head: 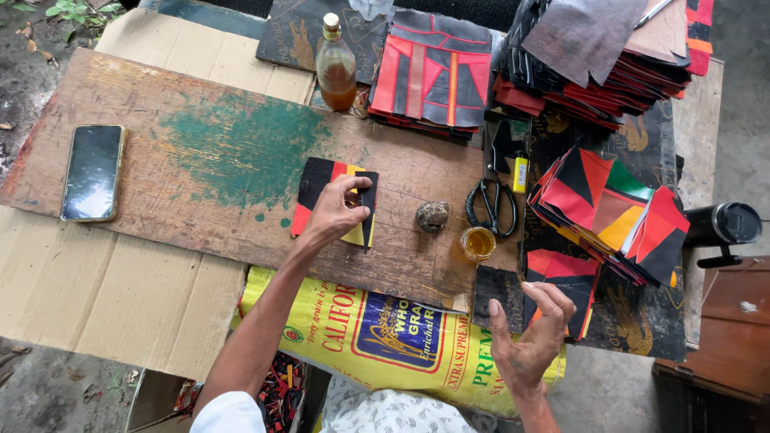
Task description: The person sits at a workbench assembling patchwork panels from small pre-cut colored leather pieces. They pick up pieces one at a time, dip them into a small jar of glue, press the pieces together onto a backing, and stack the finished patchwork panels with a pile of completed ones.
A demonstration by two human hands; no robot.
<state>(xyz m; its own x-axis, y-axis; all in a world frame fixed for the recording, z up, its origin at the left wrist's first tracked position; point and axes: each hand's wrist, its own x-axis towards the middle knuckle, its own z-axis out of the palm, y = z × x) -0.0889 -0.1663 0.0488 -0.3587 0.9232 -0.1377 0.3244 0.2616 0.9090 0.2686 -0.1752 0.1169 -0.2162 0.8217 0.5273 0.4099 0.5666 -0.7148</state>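
Nearest, a yellow printed grain sack point(385, 337) lies across the person's lap, and above it the right hand point(533, 333) hovers open with fingers loosely curled, holding nothing, just over a red-and-black patchwork piece point(565, 281) at the board's edge. Farther out on the worn wooden board point(200, 160), the left hand point(341, 210) presses its fingertips down on a black, red and yellow patchwork piece point(321, 180), with a small jar of amber liquid point(478, 243), a lumpy stone-like lump point(432, 216) and black scissors point(491, 204) to its right. At the far edge stand a capped glass bottle about half full of amber liquid point(336, 68) and stacks of patchwork panels point(433, 72).
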